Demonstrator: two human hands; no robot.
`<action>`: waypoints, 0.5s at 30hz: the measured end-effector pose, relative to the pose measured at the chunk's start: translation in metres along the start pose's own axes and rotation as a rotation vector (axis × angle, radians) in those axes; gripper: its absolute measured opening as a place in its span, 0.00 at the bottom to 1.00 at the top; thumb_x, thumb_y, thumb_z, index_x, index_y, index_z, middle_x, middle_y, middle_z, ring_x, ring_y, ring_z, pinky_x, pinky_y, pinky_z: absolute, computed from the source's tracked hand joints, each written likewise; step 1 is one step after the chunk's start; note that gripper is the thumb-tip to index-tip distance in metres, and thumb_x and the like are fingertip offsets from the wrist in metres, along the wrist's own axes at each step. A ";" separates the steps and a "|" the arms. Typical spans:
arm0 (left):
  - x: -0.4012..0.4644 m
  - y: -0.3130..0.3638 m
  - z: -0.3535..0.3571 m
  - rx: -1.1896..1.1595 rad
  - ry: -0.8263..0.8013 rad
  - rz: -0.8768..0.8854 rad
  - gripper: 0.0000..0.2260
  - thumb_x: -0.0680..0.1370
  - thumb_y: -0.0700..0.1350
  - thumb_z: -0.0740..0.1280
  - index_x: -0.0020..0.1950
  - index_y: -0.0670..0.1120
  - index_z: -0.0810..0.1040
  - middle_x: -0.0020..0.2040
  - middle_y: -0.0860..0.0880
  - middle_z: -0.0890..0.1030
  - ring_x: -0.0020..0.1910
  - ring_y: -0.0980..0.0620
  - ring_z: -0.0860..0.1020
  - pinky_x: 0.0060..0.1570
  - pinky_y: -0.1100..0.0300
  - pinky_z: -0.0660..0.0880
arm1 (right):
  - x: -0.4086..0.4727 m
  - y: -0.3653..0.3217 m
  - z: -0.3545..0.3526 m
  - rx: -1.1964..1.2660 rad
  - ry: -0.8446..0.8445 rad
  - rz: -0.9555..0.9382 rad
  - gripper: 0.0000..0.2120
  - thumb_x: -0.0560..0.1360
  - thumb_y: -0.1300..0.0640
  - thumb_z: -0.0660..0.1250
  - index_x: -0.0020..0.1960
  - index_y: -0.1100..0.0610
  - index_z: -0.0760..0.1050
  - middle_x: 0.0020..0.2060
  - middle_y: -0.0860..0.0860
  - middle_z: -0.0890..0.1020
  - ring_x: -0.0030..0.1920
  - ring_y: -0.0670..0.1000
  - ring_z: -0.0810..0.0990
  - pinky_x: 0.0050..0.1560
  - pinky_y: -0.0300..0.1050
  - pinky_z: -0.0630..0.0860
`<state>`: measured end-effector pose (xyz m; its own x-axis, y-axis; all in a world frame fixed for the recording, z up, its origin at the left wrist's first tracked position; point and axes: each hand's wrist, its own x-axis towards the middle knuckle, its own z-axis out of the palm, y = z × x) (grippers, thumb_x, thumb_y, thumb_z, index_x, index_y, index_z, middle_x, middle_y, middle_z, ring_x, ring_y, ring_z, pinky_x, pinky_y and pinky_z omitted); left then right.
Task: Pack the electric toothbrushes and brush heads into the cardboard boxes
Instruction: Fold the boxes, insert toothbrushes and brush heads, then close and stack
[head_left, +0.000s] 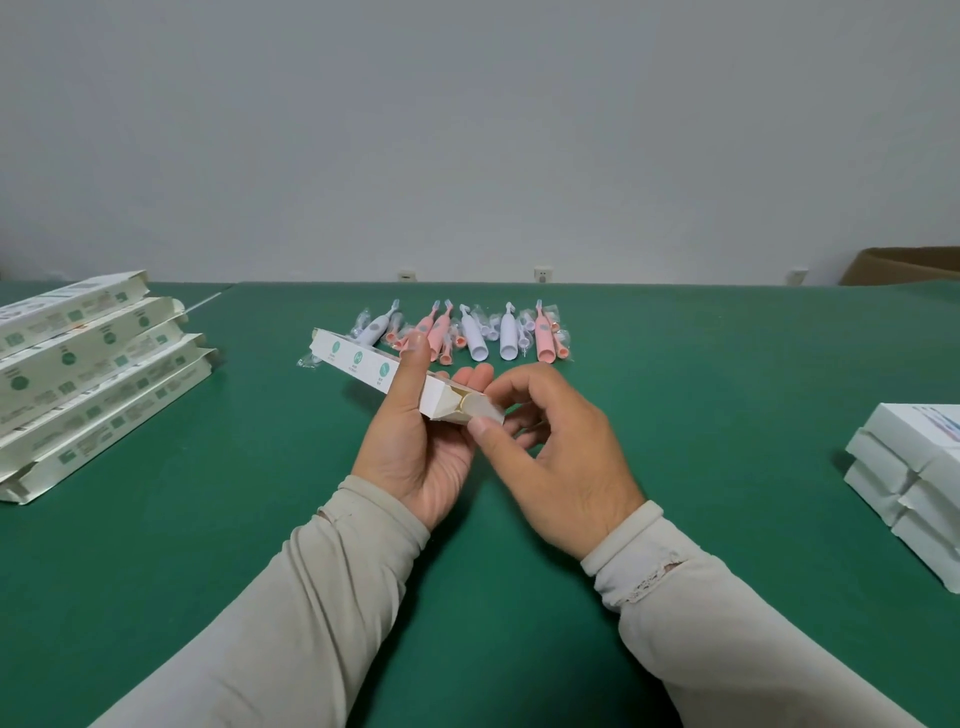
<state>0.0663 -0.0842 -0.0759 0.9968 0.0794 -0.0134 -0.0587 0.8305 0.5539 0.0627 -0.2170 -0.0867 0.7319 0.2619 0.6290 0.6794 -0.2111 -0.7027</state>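
Note:
My left hand grips a long white cardboard box above the green table, thumb on top and fingers underneath. The box slants from far left to near right, and its near end is open, showing brown inner flaps. My right hand pinches the end flap of that box between thumb and fingers. Behind the box lies a row of pink and white electric toothbrushes with several brush heads in clear wrappers among them.
A pile of flat, unfolded white boxes lies at the left of the green table. A stack of closed white boxes sits at the right edge. A brown carton stands at the far right corner.

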 end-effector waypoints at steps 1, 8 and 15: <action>0.000 0.000 0.001 -0.013 0.015 0.012 0.37 0.71 0.56 0.71 0.76 0.42 0.66 0.65 0.35 0.71 0.66 0.42 0.76 0.66 0.33 0.70 | 0.001 0.000 -0.001 0.004 0.036 -0.008 0.06 0.74 0.54 0.71 0.49 0.47 0.77 0.45 0.39 0.79 0.42 0.45 0.79 0.40 0.30 0.73; -0.003 0.001 0.004 0.026 0.038 0.057 0.38 0.67 0.55 0.73 0.75 0.44 0.69 0.56 0.41 0.73 0.52 0.47 0.81 0.61 0.43 0.77 | 0.001 0.002 -0.003 -0.015 0.070 -0.025 0.05 0.74 0.55 0.72 0.48 0.51 0.84 0.45 0.42 0.79 0.42 0.47 0.79 0.42 0.32 0.74; -0.009 0.002 0.009 0.064 0.028 0.074 0.38 0.68 0.54 0.72 0.76 0.46 0.67 0.76 0.40 0.65 0.47 0.50 0.81 0.44 0.56 0.82 | 0.002 0.003 -0.003 -0.049 0.055 -0.039 0.05 0.74 0.54 0.71 0.48 0.49 0.84 0.43 0.42 0.78 0.41 0.47 0.77 0.41 0.32 0.72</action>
<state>0.0581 -0.0883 -0.0675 0.9878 0.1554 0.0063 -0.1274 0.7853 0.6059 0.0661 -0.2200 -0.0866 0.7059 0.2191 0.6736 0.7080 -0.2475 -0.6614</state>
